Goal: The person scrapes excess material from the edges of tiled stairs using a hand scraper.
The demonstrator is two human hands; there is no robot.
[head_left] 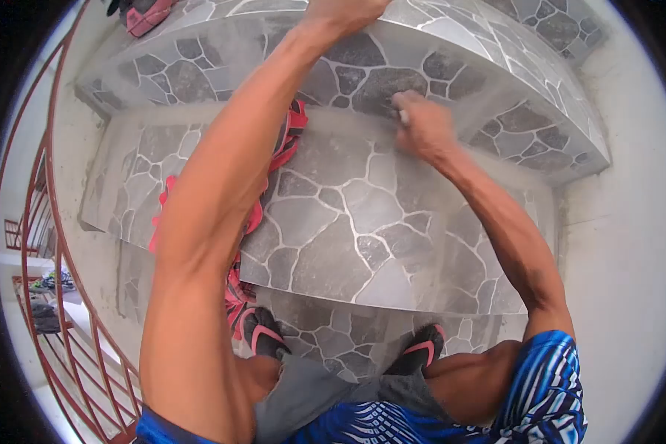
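Reaching up the tiled stairs, the left arm extends straight, its hand [340, 13] pressed on an upper step [451, 44], fingers mostly out of frame, so their state cannot be told. The right hand [422, 124] is clenched on a small pale tool [403, 116] at the riser [377, 85]. A red cloth [277, 159] lies under the left arm.

A staircase in a house: stone-patterned tiled steps [348, 214] wind upward beside a plain white wall [629, 244], a red metal railing [52, 244] guards the open side, and a lower-floor rack [48, 285] holds shoes.
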